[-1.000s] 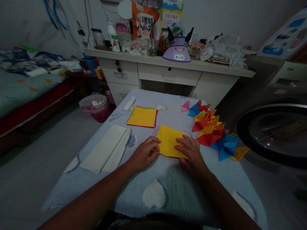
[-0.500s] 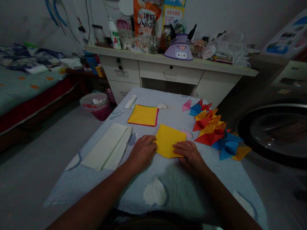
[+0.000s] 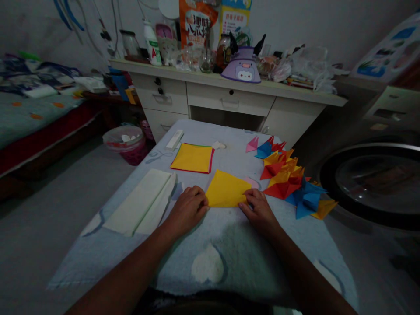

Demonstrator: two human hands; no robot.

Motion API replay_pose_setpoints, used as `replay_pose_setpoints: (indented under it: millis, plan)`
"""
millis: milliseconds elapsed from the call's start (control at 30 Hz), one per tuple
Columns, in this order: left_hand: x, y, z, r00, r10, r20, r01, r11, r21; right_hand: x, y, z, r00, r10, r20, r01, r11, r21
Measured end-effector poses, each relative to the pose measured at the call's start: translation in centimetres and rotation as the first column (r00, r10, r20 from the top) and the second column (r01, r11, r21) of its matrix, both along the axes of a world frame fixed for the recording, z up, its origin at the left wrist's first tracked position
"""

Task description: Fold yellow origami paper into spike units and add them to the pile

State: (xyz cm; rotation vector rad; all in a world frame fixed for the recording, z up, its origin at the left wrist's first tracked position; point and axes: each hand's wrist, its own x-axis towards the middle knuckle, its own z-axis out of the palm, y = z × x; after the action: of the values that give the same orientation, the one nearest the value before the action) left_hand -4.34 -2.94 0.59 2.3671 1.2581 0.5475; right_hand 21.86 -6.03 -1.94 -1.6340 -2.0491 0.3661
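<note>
A yellow sheet of origami paper (image 3: 228,190) lies on the cloth-covered table in front of me, its near edge now straight. My left hand (image 3: 193,202) pinches its left corner between thumb and fingers. At the right end, my right hand (image 3: 257,204) grips the edge the same way. Beyond the sheet, to the left, rests a stack of square paper (image 3: 193,157), yellow on top with red and green edges showing. Folded paper cranes (image 3: 288,175) in red, orange, blue and pink crowd the table's right side.
Left of my hands lies a folded whitish paper (image 3: 141,203), with a small white box (image 3: 174,140) beyond it. A white desk (image 3: 203,76) carrying jars and bags stands behind the table (image 3: 256,253). A lined bin (image 3: 127,146) sits left; a washing machine (image 3: 370,183) stands right.
The near part of the yellow sheet has been turned up, leaving a straight near edge. My right hand has shifted from lying on the sheet to pinching its right end. The view has turned slightly.
</note>
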Motion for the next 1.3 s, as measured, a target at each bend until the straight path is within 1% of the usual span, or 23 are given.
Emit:
replay_pose_setpoints:
  millis: [133,333,400,567,800,867,933,967,1000,1067,1133,1167,1233,1300]
  plan:
    - [0.2,0.1,-0.3,0.999,0.015,-0.033,-0.015,1.0,0.007,-0.1,0.4,0.1,0.999,-0.039,0.028,0.041,0.998,-0.049]
    - [0.6,-0.1,-0.5,0.993,0.061,-0.103,-0.057,0.997,0.042,-0.2,1.3,0.5,0.993,-0.057,0.099,0.07,0.989,-0.131]
    - [0.8,-0.2,-0.6,0.988,0.079,-0.13,-0.072,0.996,0.057,-0.4,1.5,0.5,0.991,-0.078,0.111,0.092,0.988,-0.127]
    - [1.0,-0.5,-0.6,0.976,0.129,-0.178,-0.116,0.99,0.083,-1.0,1.3,0.3,0.98,-0.15,0.134,0.16,0.985,-0.068]
    - [1.4,-0.8,-0.3,0.957,0.182,-0.224,-0.162,0.981,0.104,-1.3,1.0,0.4,0.978,-0.174,0.113,0.18,0.983,-0.046]
    - [1.5,-1.0,-0.3,0.951,0.212,-0.224,-0.183,0.973,0.141,-1.3,1.1,0.3,0.977,-0.177,0.121,0.183,0.982,-0.044]
    - [1.7,-1.3,-0.3,0.953,0.214,-0.216,-0.17,0.964,0.204,-1.3,1.1,0.2,0.975,-0.181,0.13,0.187,0.982,-0.038]
    - [1.8,-1.5,-0.4,0.959,0.188,-0.21,-0.136,0.961,0.24,-1.3,1.2,0.1,0.975,-0.181,0.131,0.186,0.982,-0.034]
    - [2.0,-1.7,-0.5,0.969,0.135,-0.207,-0.077,0.96,0.269,-1.3,1.2,0.1,0.975,-0.181,0.13,0.186,0.982,-0.027]
    - [2.5,-2.2,-0.7,0.978,-0.028,-0.206,0.09,0.949,0.303,-1.2,1.2,-0.1,0.976,-0.18,0.124,0.182,0.983,-0.007]
    - [3.0,-2.8,-1.1,0.957,-0.206,-0.206,0.262,0.918,0.299,-1.2,1.2,-0.3,0.977,-0.177,0.119,0.177,0.984,0.015]
    - [3.3,-3.0,-1.3,0.943,-0.262,-0.206,0.314,0.905,0.288,-1.1,1.2,-0.3,0.977,-0.178,0.115,0.177,0.984,0.024]
    - [3.7,-3.4,-1.7,0.929,-0.305,-0.208,0.354,0.897,0.267,-1.1,1.2,-0.4,0.978,-0.179,0.107,0.177,0.984,0.031]
    - [3.9,-3.7,-2.1,0.93,-0.297,-0.215,0.346,0.905,0.248,-1.1,1.3,-0.3,0.978,-0.182,0.099,0.181,0.983,0.023]
